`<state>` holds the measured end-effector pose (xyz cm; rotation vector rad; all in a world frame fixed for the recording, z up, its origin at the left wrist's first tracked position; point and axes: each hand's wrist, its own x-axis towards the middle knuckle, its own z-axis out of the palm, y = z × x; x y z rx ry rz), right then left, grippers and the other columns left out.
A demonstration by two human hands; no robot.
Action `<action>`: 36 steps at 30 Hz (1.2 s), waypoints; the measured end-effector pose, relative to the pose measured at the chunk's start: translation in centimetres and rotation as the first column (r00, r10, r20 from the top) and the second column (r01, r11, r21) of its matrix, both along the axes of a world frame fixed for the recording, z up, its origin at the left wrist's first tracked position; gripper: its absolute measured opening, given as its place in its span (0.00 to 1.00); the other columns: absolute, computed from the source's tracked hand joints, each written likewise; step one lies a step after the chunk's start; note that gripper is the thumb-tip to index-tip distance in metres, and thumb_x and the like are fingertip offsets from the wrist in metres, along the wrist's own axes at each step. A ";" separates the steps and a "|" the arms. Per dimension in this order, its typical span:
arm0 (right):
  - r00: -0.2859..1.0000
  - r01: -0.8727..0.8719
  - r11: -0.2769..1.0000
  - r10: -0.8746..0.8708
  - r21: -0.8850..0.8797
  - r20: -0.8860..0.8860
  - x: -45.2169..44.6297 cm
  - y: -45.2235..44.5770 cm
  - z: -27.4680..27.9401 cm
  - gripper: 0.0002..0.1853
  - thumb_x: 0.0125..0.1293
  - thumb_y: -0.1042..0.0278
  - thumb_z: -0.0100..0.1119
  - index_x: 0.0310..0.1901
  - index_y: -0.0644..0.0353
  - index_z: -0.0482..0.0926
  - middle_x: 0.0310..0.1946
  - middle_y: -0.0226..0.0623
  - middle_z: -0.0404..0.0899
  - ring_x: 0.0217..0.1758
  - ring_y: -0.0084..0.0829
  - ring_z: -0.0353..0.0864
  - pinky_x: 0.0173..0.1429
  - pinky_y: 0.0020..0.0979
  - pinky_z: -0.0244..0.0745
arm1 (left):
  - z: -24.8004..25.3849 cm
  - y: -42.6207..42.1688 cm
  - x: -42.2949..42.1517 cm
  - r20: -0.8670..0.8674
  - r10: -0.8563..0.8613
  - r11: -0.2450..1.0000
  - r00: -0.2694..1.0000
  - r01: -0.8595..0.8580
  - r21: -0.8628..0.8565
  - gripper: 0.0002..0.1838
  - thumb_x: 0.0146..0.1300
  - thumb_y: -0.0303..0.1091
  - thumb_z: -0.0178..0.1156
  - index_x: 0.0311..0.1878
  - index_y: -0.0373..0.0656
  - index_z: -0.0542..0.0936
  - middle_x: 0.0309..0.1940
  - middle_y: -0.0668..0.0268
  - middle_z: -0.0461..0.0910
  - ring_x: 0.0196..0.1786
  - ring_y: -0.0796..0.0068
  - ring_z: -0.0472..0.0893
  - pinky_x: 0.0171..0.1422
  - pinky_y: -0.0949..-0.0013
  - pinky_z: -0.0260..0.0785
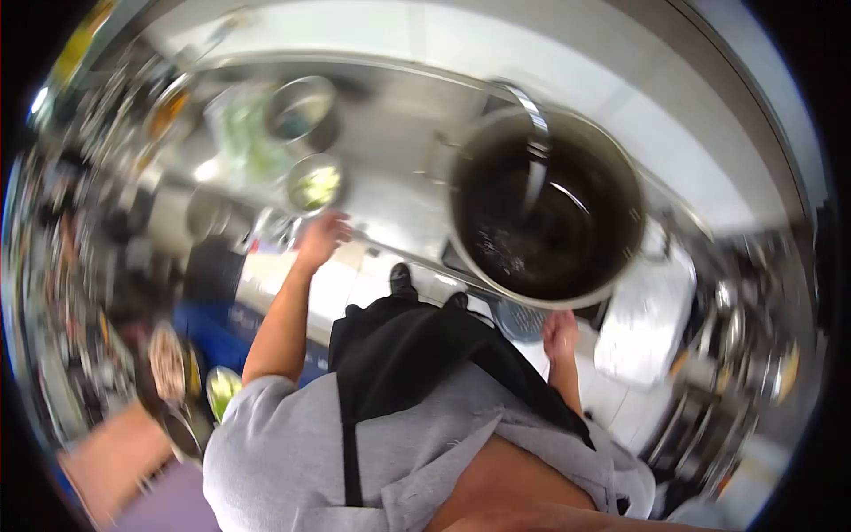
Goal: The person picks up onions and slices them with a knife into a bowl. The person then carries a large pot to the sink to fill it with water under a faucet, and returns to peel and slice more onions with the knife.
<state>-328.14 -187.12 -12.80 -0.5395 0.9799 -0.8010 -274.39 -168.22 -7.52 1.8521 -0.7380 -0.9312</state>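
My left hand point(325, 238) is at the counter's front edge, just below a small metal bowl point(293, 188) of pale green cut pieces point(319, 185). Slightly blurred, it has its fingers loosely apart and nothing visible in them. To the right, my right hand point(560, 333) hangs curled, close below the rim of a large, deep pot point(532, 295); I see nothing in it. A curved metal faucet point(538, 142) reaches over the pot, whose dark inside shows rippling water point(503, 253).
Behind the small bowl stand a larger metal bowl point(302, 133) and a blurred bag of green stuff point(244, 133). A shiny metal tray point(645, 310) lies right of the pot. A blue crate point(213, 324) and a bowl of greens point(223, 390) are at my left side.
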 end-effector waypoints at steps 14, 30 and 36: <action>0.395 -0.911 0.410 0.847 -0.036 -0.356 10.8 -0.6 -9.8 0.12 0.73 0.59 0.49 0.37 0.58 0.73 0.16 0.29 0.66 0.14 0.22 0.63 0.16 0.27 0.56 | -21.8 44.8 -8.3 0.483 -0.235 0.470 0.843 -0.337 0.816 0.14 0.63 0.32 0.49 0.41 0.41 0.85 0.47 0.54 0.83 0.51 0.55 0.81 0.59 0.60 0.74; -0.154 -0.921 -0.378 0.584 -0.099 -0.797 59.6 18.7 2.7 0.14 0.75 0.53 0.50 0.42 0.55 0.76 0.17 0.25 0.67 0.15 0.18 0.63 0.18 0.23 0.58 | -21.8 54.4 -8.5 0.086 0.962 0.184 0.258 -0.850 0.493 0.27 0.62 0.52 0.59 0.54 0.38 0.77 0.44 0.46 0.82 0.38 0.53 0.85 0.49 0.58 0.77; -0.272 -0.871 -0.491 0.512 -0.018 -0.815 68.9 24.2 -2.3 0.13 0.74 0.55 0.49 0.42 0.56 0.76 0.16 0.27 0.68 0.13 0.20 0.64 0.16 0.26 0.58 | -22.6 58.5 -12.6 0.239 0.950 0.119 0.203 -0.938 0.326 0.23 0.62 0.52 0.60 0.43 0.39 0.80 0.34 0.52 0.84 0.31 0.60 0.85 0.38 0.60 0.76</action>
